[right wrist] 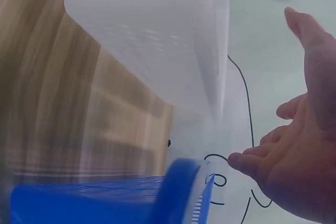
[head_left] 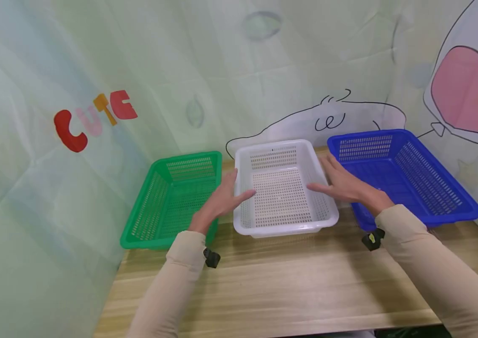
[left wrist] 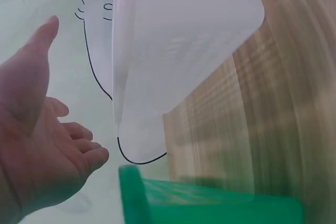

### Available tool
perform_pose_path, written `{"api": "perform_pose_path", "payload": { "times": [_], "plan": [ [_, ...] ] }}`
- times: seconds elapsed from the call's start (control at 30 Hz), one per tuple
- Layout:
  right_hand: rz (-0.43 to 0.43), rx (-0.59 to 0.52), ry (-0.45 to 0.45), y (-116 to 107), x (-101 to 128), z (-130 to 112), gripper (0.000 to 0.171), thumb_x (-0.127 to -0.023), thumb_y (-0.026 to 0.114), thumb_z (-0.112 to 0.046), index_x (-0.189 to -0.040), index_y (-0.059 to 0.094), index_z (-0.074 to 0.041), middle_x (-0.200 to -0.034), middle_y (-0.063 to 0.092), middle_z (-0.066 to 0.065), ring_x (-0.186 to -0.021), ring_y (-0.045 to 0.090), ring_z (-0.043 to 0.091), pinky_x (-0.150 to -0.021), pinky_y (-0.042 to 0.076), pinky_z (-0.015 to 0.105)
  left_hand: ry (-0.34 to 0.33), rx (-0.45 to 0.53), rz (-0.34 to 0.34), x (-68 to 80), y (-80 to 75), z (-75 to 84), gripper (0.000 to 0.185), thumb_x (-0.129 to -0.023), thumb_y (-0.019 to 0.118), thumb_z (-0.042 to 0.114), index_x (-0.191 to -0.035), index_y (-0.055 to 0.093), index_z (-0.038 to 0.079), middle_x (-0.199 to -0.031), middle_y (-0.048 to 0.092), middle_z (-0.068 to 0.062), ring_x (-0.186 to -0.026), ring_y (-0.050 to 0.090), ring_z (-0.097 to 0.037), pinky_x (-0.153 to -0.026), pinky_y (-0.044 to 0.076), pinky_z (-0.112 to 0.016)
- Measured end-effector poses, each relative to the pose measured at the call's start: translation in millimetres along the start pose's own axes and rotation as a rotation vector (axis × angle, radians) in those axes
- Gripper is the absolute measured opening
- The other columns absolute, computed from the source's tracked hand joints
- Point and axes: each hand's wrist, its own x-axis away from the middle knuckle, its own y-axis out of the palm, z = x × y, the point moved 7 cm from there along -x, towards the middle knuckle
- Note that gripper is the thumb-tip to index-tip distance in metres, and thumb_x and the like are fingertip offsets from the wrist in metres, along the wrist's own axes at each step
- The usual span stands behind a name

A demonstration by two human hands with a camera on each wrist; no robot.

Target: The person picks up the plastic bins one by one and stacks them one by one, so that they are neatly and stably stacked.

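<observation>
A white plastic basket [head_left: 281, 197] with slotted walls sits on the table between my two hands. My left hand [head_left: 222, 197] hovers at its left rim, thumb stretched over the edge; in the left wrist view a gap shows between that hand [left wrist: 52, 145] and the white basket [left wrist: 178, 40]. On the other side my right hand [head_left: 340, 183] is spread near the right rim, thumb pointing inward. The right wrist view shows this hand [right wrist: 294, 150] apart from the basket wall [right wrist: 157, 35], holding nothing.
A green basket [head_left: 160, 164] stands to the left, below my left hand. To the right is a larger blue basket [head_left: 454, 217], partly behind my right forearm. The wooden table [head_left: 264, 286] meets a printed curtain [head_left: 180, 61] at the back.
</observation>
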Motion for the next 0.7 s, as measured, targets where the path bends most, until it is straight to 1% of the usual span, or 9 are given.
{"api": "perform_pose_path", "payload": {
  "times": [0.07,0.17,0.2,0.27,0.37,0.43,0.53,0.63,0.7],
  "plan": [
    [-0.002,-0.01,0.005,1,3,0,0.101,-0.092,0.065,-0.055,-0.161,0.01,-0.007,-0.162,-0.001,0.028,-0.137,0.031,0.051,-0.106,0.029,0.07,-0.006,0.018,0.013,2.9,1.9,0.0,0.089,-0.093,0.064,0.053,-0.159,0.019,0.013,-0.139,0.043,-0.019,-0.114,0.055,-0.032,-0.089,0.052,-0.05],
    [-0.005,-0.035,0.014,4,8,0,0.102,-0.092,0.065,-0.054,-0.16,0.008,-0.005,-0.162,0.0,0.029,-0.141,0.024,0.053,-0.107,0.025,0.071,0.004,0.083,0.016,6.0,6.5,1.6,0.084,-0.094,0.064,0.052,-0.156,0.023,0.012,-0.132,0.047,-0.018,-0.108,0.061,-0.032,-0.083,0.056,-0.046],
    [-0.009,-0.054,0.012,5,9,0,0.101,-0.092,0.066,-0.053,-0.161,0.008,-0.005,-0.161,0.004,0.031,-0.141,0.024,0.053,-0.107,0.026,0.071,0.015,0.115,0.007,6.6,9.1,2.1,0.082,-0.095,0.063,0.051,-0.154,0.024,0.012,-0.13,0.049,-0.019,-0.106,0.063,-0.032,-0.08,0.057,-0.045],
    [-0.016,-0.091,0.0,8,11,-2,0.099,-0.092,0.067,-0.051,-0.161,0.01,-0.006,-0.159,0.016,0.031,-0.144,0.016,0.052,-0.107,0.024,0.071,0.035,0.188,-0.013,7.5,13.8,3.2,0.074,-0.096,0.063,0.048,-0.152,0.027,0.015,-0.125,0.051,-0.018,-0.102,0.066,-0.035,-0.074,0.059,-0.044],
    [-0.037,-0.133,-0.004,14,14,-3,0.097,-0.092,0.068,-0.051,-0.161,0.012,-0.01,-0.156,0.027,0.029,-0.148,0.004,0.047,-0.109,0.019,0.072,0.021,0.234,-0.013,11.1,17.4,1.5,0.073,-0.097,0.062,0.046,-0.153,0.025,0.017,-0.124,0.052,-0.016,-0.102,0.066,-0.035,-0.074,0.059,-0.045],
    [-0.052,-0.15,0.009,17,16,-4,0.099,-0.092,0.067,-0.052,-0.161,0.011,-0.01,-0.158,0.022,0.029,-0.149,-0.004,0.046,-0.11,0.013,0.073,0.008,0.225,0.01,13.7,17.4,0.7,0.073,-0.097,0.063,0.044,-0.153,0.025,0.018,-0.124,0.052,-0.016,-0.103,0.065,-0.033,-0.076,0.059,-0.046],
    [-0.056,-0.171,0.04,20,19,-1,0.102,-0.091,0.067,-0.053,-0.161,0.008,-0.01,-0.162,0.006,0.029,-0.148,-0.002,0.048,-0.109,0.012,0.073,-0.007,0.162,0.035,17.4,17.7,1.1,0.077,-0.096,0.064,0.045,-0.154,0.024,0.015,-0.131,0.05,-0.021,-0.126,0.05,-0.035,-0.094,0.051,-0.053],
    [-0.042,-0.212,0.054,23,21,2,0.104,-0.091,0.069,-0.051,-0.162,0.005,-0.011,-0.162,-0.007,0.029,-0.146,0.006,0.052,-0.108,0.017,0.073,-0.054,0.085,0.033,21.0,20.8,0.3,0.09,-0.093,0.063,0.053,-0.158,0.017,0.01,-0.152,0.034,-0.024,-0.149,0.014,-0.038,-0.111,0.032,-0.058],
    [-0.033,-0.238,0.063,25,23,4,0.104,-0.091,0.069,-0.05,-0.162,0.003,-0.011,-0.162,-0.011,0.028,-0.146,0.005,0.053,-0.109,0.016,0.073,-0.066,0.062,0.032,22.2,23.2,0.0,0.095,-0.092,0.063,0.056,-0.159,0.015,0.009,-0.158,0.027,-0.023,-0.15,-0.007,-0.037,-0.114,0.022,-0.061]
  ]
}}
